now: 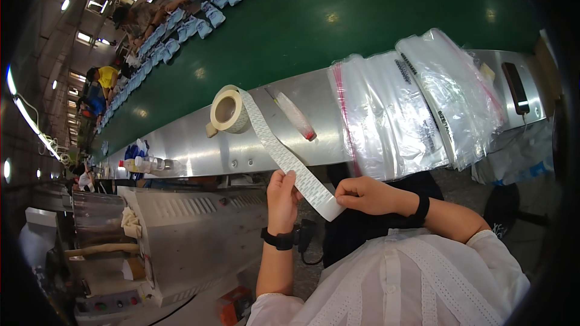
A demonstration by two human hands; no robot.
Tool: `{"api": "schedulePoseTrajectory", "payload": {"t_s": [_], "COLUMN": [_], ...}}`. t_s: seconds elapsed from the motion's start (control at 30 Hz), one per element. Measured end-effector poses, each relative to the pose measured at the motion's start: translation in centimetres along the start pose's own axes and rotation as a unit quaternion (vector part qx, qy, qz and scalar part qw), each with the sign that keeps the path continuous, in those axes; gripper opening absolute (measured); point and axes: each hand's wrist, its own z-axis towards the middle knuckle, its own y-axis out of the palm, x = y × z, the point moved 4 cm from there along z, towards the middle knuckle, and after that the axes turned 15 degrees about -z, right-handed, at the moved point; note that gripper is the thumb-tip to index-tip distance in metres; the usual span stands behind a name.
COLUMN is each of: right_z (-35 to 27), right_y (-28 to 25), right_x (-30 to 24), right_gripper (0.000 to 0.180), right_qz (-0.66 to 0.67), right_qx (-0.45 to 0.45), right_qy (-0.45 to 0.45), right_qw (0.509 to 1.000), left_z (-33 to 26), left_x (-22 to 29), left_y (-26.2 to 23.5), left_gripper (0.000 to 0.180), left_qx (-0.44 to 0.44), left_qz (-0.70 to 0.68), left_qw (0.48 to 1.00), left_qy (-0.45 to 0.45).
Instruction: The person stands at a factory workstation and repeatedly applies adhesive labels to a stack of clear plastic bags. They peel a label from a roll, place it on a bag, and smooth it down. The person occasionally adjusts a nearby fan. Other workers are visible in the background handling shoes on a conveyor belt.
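Note:
A long white strip of printed labels point(279, 153) runs from a roll point(240, 116) on the metal ledge down toward me. My left hand point(283, 198) pinches the strip's left edge between thumb and fingers. At the strip's free end, my right hand point(368, 195) is closed on its corner. The strip hangs slightly slack past the ledge's front edge. Beyond it lies a slim, whitish wrapped tool point(295, 116) with a red end, touched by neither hand. Clear plastic bags point(377, 111) with pink edge lines lie overlapping to the right.
Past the metal ledge point(181, 139) runs a green conveyor belt point(272, 48) with light blue shoes point(213, 14) along its far side. Several people work there. A dark phone-like device point(515, 87) with a cable lies right; bottles point(158, 164) stand left. A metal machine point(199, 226) is left of me.

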Motion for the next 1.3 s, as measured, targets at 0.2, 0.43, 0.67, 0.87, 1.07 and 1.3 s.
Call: {"api": "schedulePoseTrajectory", "payload": {"t_s": [0.2, 0.43, 0.67, 0.87, 1.07, 1.3], "right_z": [0.1, 1.1, 1.1, 0.7, -0.9, -4.7], "right_y": [-0.5, 0.4, -0.5, -0.8, -0.7, -4.5], "right_x": [0.9, 0.6, 0.0, 0.0, 0.6, -0.3], "right_gripper": [0.009, 0.008, 0.008, 0.007, 0.007, 0.008], "right_qz": [0.061, 0.058, -0.127, -0.156, -0.252, -0.231], "right_qx": [0.079, 0.065, 0.216, 0.215, 0.215, 0.226], "right_qy": [0.023, 0.001, -0.062, -0.047, -0.074, -0.029], "right_qw": [0.995, 0.996, 0.966, 0.963, 0.941, 0.946], "left_z": [-4.8, -4.9, -4.8, -4.2, -3.6, -0.9], "left_x": [0.5, -1.7, -2.4, -1.8, 1.5, -3.6], "left_y": [4.4, 4.5, 5.2, 3.9, 4.7, 7.1], "left_gripper": [0.038, 0.022, 0.018, 0.013, 0.018, 0.042], "left_qx": [-0.008, -0.061, -0.057, -0.016, -0.017, -0.141], "left_qz": [0.456, 0.274, 0.133, 0.177, 0.225, 0.122], "left_qw": [0.831, 0.947, 0.987, 0.981, 0.937, 0.970], "left_qy": [0.317, 0.153, 0.067, 0.074, 0.266, -0.155]}}
